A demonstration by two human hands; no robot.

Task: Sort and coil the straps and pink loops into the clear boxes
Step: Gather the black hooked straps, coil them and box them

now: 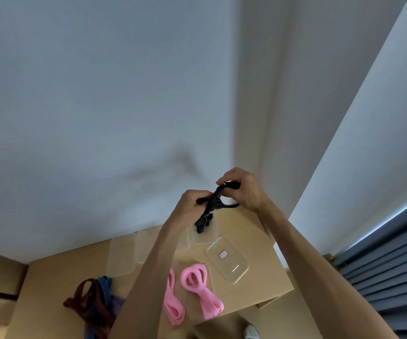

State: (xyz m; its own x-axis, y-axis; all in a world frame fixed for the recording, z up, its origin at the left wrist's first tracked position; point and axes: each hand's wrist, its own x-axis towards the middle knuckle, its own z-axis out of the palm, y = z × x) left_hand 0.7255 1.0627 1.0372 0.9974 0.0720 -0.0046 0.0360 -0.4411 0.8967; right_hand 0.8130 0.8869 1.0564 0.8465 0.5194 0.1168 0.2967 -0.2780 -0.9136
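Note:
A black strap (209, 210) is held up in the air above the cardboard surface (251, 231). My left hand (190, 206) grips its lower left part, and my right hand (242, 189) pinches its upper end. The strap's loose end hangs down over a clear box (203, 237). Two pink loops lie on the cardboard: one (201, 291) to the right of my left forearm, another (171, 307) partly hidden by it. A heap of maroon, blue and purple straps (94, 302) lies at the lower left.
A clear lid with a red label (226, 259) lies to the right of the pink loops. More clear boxes and lids (121, 255) stand along the wall. The cardboard's right edge drops off near a blue-grey curtain (388, 260). A white wall stands right behind.

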